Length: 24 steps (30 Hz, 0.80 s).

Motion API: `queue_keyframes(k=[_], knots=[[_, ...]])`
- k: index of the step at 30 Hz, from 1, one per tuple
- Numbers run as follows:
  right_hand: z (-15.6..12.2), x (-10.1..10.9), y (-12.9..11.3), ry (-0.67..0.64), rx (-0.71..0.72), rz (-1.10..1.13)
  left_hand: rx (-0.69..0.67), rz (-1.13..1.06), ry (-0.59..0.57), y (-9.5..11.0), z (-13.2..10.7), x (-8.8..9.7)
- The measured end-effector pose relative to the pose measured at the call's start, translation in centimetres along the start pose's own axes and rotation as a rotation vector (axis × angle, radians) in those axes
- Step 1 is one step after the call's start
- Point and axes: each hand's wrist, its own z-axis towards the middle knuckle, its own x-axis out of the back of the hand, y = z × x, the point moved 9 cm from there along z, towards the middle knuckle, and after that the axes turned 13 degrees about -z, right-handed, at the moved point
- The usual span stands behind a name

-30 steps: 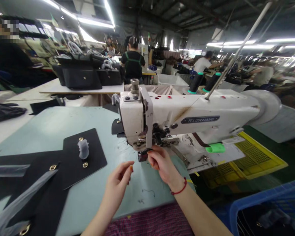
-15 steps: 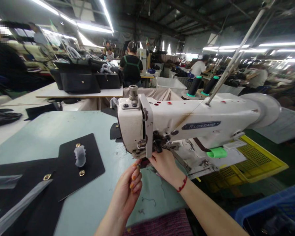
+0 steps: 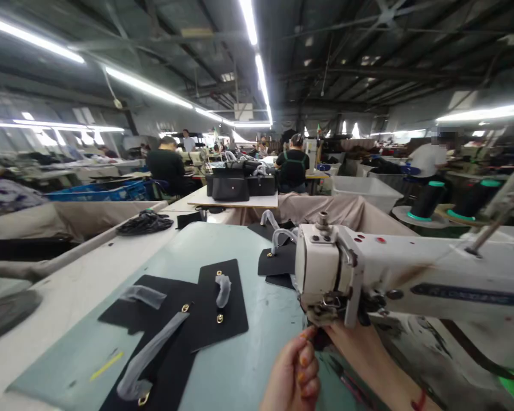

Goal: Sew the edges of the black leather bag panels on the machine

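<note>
A white sewing machine (image 3: 411, 268) stands on the pale green tabletop (image 3: 257, 365). Just below its needle end, my left hand (image 3: 292, 371) is closed, thumb and forefinger pinched together; what they hold, if anything, is too small to make out. My right hand (image 3: 357, 345) reaches under the machine head from the right, its fingertips hidden near the left hand's. Beside the right wrist lies a slim dark tool with reddish parts (image 3: 346, 379). Left of the hands lies a black panel (image 3: 235, 297) with gold buckles and a handle wrapped in clear plastic.
More black pieces with wrapped handles (image 3: 154, 354) lie at the left, near a yellow strip (image 3: 106, 366). Behind the machine head are other black panels (image 3: 278, 260). Black thread cones (image 3: 428, 200) stand at right. Black bags (image 3: 231, 185) sit on a farther table; several people work beyond.
The view has swung left and upward, so the machine appears farther right. Both hands stay at the needle area, the left still pinched.
</note>
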Motion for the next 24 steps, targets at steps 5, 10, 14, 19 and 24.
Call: queue_keyframes(k=[5,10,14,19,24], knots=[[-0.5,-0.1,-1.3,0.179,0.151,-0.152,0.014,-0.011,-0.031,-0.2,0.3,-0.4],[-0.9,-0.3,-0.4,0.227,0.143,-0.098,0.035,-0.012,-0.071,-0.3,0.5,-0.3],[-1.7,-0.2,0.6,0.227,0.059,0.0,0.071,0.004,-0.106,-0.4,0.7,-0.5],[-2.1,-0.5,-0.9,0.122,0.195,0.095,0.088,-0.001,-0.154,-0.4,0.7,-0.4],[-1.3,-0.8,-0.1,0.116,0.123,0.072,0.104,0.013,-0.231,-0.4,0.6,0.1]])
